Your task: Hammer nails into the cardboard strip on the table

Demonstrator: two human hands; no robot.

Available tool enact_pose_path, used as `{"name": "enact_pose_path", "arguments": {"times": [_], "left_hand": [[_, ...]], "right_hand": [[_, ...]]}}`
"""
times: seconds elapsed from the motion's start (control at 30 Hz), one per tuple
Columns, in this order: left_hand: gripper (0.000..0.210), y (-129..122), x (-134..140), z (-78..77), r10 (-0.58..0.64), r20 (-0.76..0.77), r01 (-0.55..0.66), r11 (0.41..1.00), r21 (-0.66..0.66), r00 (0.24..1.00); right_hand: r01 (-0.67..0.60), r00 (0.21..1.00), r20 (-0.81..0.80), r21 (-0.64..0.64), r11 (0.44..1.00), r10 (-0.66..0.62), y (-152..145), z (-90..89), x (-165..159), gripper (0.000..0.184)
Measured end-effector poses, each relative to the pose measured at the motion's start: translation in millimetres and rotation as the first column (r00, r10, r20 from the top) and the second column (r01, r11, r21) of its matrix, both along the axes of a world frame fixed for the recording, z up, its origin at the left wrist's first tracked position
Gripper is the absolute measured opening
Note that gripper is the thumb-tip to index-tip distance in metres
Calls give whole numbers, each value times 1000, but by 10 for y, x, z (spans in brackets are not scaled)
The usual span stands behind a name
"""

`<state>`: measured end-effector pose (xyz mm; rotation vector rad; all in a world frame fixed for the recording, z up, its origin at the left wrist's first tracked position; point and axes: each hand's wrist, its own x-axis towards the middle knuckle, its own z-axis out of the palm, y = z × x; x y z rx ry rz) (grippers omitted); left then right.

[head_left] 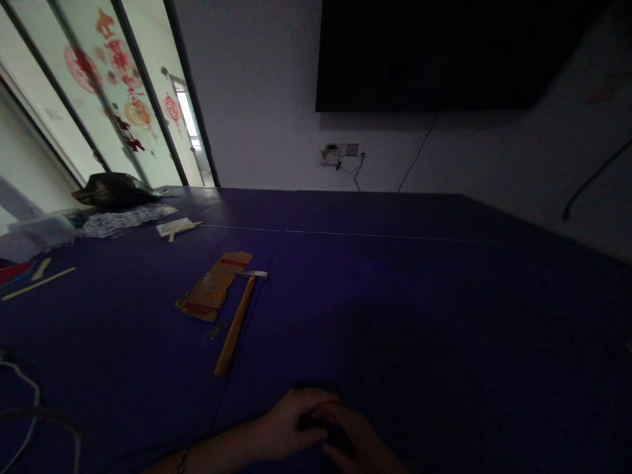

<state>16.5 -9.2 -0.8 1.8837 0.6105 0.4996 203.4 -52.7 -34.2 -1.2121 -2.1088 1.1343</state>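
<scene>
My left hand (291, 422) rests at the bottom of the head view, a band on its wrist. It meets my right hand (363, 440), their fingertips touching or overlapping. Thumb and fingers are apart on each hand, with a dark gap between; I see nothing held, though the light is dim. Ahead and to the left lies a claw-less-looking hammer (237, 326) with a wooden handle and metal head. Its head touches or overlaps a flattened piece of brown cardboard (210, 288). Several thin nails (215, 332) lie in a small pile left of the handle.
The hands are over a dark blue-purple table (316, 296). At its left are a white packet (176, 226), plastic bags (123, 220), a black bag (116, 189), a yellowish strip (39, 284) and a looped cable (37, 395). A wall with sockets (340, 150) and a dark screen (434, 52) stands behind.
</scene>
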Motion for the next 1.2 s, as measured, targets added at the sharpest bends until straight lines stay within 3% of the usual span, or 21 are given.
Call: {"name": "enact_pose_path", "arguments": {"times": [1.2], "left_hand": [[48, -30, -4, 11, 30, 9, -29, 999, -21, 1000]], "right_hand": [[-7, 999, 38, -25, 1000, 8, -2, 84, -9, 40]]}}
